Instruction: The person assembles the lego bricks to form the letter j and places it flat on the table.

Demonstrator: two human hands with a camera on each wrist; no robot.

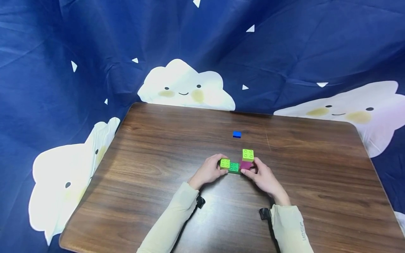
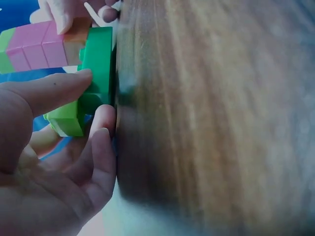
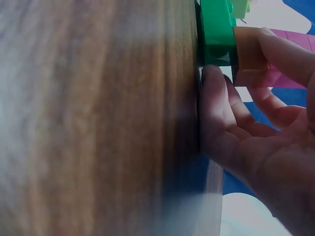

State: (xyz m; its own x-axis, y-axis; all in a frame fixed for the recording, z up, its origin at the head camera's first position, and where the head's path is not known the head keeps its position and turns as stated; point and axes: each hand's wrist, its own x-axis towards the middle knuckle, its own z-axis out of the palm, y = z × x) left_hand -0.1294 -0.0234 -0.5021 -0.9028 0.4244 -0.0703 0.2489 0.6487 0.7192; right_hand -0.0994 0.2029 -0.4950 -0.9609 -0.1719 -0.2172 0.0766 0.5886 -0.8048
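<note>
My left hand [image 1: 210, 169] holds one end of a long green toy brick [image 2: 101, 69], thumb against its side and fingers behind. A lime green brick [image 1: 225, 163] sits on that end. At the other end, my right hand [image 1: 263, 175] grips a tower with thumb and fingers. The tower has an orange brick [image 3: 247, 54] at the bottom, several pink bricks [image 2: 37, 46] above and a lime brick [image 1: 248, 154] on top. It stands against the green brick's studded face, slightly tilted in the left wrist view; whether it is fully seated I cannot tell.
A small blue brick [image 1: 237, 134] lies farther back on the brown wooden table [image 1: 158, 140]. Behind the table hangs a dark blue curtain [image 1: 110, 42] with white cloud and star prints. Black camera straps [image 1: 200, 202] sit at both wrists.
</note>
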